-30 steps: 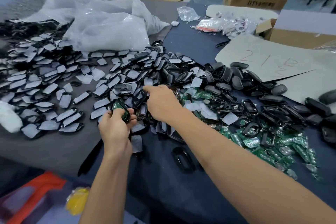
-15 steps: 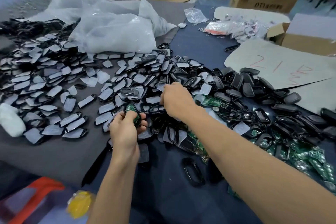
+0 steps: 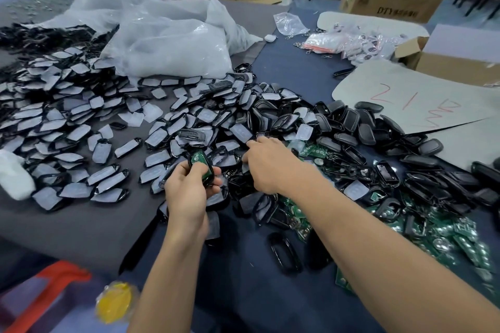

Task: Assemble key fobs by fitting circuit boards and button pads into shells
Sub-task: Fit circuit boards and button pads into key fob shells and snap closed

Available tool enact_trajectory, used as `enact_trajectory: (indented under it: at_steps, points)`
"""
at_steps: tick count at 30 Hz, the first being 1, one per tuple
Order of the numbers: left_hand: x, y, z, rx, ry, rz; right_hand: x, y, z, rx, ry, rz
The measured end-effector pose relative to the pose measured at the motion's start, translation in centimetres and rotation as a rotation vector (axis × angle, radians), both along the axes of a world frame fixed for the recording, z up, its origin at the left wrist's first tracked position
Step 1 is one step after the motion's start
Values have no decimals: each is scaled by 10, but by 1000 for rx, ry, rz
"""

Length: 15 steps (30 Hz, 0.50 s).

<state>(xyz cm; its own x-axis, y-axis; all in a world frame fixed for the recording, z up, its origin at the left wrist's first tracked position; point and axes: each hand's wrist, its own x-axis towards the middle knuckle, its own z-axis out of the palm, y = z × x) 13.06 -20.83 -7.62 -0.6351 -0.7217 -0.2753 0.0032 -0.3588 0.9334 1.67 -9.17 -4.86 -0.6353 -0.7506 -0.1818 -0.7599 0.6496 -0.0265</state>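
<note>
left hand (image 3: 188,192) fingers pinching shell (image 3: 212,173) with circuit board (image 3: 200,161); right hand (image 3: 270,167) fingers hidden among button pads (image 3: 240,131), cannot tell; could spill unseated board if tilted.

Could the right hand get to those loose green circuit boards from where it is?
Probably yes: the right hand is in the pile right beside the green circuit boards, which lie uncovered on top.
</note>
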Motion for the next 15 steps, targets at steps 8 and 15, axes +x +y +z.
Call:
enact_trajectory:
  at_steps: [8,15]
  points:
    - [2,15,6,-28,-17,-34,15,27,4,-397,-58,-190]
    - [-4,39,7,-60,-29,-237,44,85,28,-1386,-1047,-763]
